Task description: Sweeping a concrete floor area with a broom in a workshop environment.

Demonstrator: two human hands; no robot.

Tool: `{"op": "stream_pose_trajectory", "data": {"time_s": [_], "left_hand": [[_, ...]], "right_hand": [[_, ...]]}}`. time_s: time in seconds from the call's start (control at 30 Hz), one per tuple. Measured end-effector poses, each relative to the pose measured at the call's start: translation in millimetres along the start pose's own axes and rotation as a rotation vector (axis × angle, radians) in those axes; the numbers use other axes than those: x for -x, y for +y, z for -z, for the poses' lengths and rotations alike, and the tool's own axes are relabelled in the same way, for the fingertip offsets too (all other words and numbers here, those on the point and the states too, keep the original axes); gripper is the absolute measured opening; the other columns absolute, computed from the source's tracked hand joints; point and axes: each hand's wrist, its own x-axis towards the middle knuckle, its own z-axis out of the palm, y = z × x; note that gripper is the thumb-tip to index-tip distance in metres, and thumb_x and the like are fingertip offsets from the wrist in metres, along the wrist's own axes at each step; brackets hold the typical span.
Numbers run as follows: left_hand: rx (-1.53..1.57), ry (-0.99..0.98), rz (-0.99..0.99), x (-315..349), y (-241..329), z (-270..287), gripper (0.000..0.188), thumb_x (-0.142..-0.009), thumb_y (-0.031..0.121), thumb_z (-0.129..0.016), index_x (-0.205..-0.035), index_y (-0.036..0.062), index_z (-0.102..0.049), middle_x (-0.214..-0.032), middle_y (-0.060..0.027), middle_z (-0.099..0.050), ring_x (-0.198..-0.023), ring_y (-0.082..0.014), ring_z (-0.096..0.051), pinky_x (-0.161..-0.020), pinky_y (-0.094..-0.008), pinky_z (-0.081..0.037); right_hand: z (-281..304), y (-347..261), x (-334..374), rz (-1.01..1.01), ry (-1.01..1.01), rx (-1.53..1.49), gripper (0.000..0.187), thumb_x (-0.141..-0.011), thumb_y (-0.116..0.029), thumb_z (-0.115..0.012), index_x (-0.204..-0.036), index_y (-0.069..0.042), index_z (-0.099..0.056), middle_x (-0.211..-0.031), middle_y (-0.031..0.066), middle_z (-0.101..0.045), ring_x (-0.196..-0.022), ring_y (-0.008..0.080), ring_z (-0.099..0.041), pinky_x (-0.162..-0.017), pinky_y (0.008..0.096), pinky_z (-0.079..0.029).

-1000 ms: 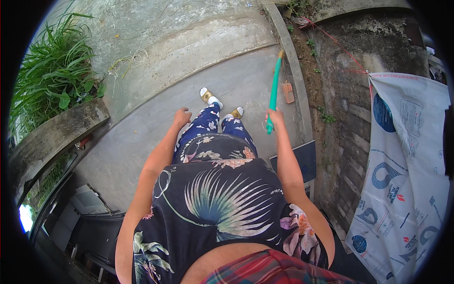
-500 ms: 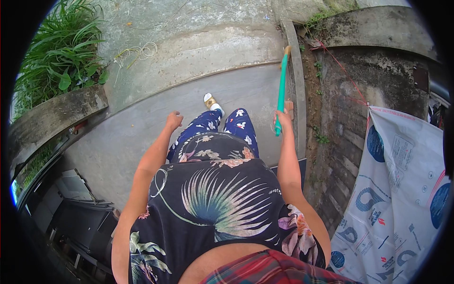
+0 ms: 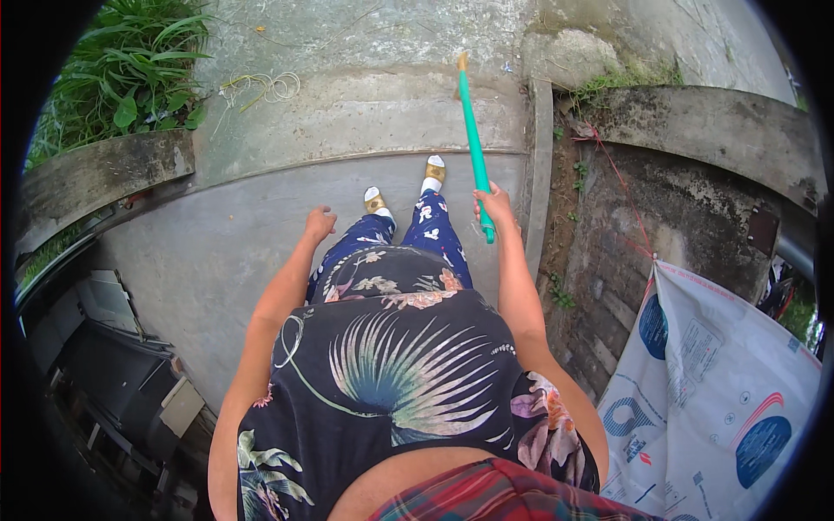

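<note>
My right hand [image 3: 495, 207] is closed round a long green pole [image 3: 474, 143] near its lower end. The pole slants forward and slightly left over the concrete, and its far end is tan; what kind of tool it is I cannot make out. At my left side, my left hand [image 3: 321, 223] hangs empty with loosely bent fingers, touching nothing. Between and ahead of my hands, my two feet in white socks and gold sandals [image 3: 375, 202] stand on the grey concrete [image 3: 252, 234].
A low step edge [image 3: 347, 159] crosses ahead. Beyond it lies a loose coil of pale cord [image 3: 276, 88]. Tall grass [image 3: 122, 65] grows behind a low wall [image 3: 95, 178] at left. On the right are a concrete curb [image 3: 539, 156], a mossy wall [image 3: 695, 200] and a hanging white printed sheet [image 3: 704, 391].
The green pole has swung left and forward along with my right hand. My right foot now shows ahead of the left. The surroundings have shifted as I step and turn.
</note>
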Motion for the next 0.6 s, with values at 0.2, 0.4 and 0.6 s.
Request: {"op": "stream_pose_trajectory", "data": {"time_s": [0.2,0.4,0.6], "left_hand": [[0.121,0.035,0.134,9,24,-13,0.041,-0.07,0.017,-0.054,-0.106,-0.0039,-0.051,-0.077,-0.0195,-0.061,-0.056,-0.0219,-0.062,-0.065,-0.031,-0.048],[0.183,0.031,0.154,8,62,-22,0.041,-0.071,0.017,-0.053,-0.106,-0.0045,-0.051,-0.081,-0.0211,-0.061,-0.056,-0.0228,-0.062,-0.064,-0.0306,-0.049],[0.17,0.047,0.204,-2,71,-12,0.04,-0.072,0.015,-0.053,-0.106,-0.0046,-0.051,-0.077,-0.0202,-0.061,-0.056,-0.022,-0.062,-0.064,-0.0301,-0.049]], "right_hand": [[42,-26,-64,-0.049,0.28,0.167,0.013,-0.074,-0.006,-0.056,-0.081,-0.003,-0.045,-0.055,0.0055,-0.047,-0.04,0.0133,-0.046,-0.034,0.0276,-0.04],[33,-72,-112,-0.249,0.135,-0.007,0.012,-0.077,-0.009,-0.053,-0.084,-0.004,-0.044,-0.056,0.0026,-0.045,-0.04,0.0106,-0.043,-0.034,0.0237,-0.038],[49,-121,-73,-0.049,-0.035,0.108,0.01,-0.078,-0.009,-0.052,-0.086,-0.007,-0.047,-0.059,0.0025,-0.047,-0.043,0.0097,-0.045,-0.036,0.0224,-0.038]]}}
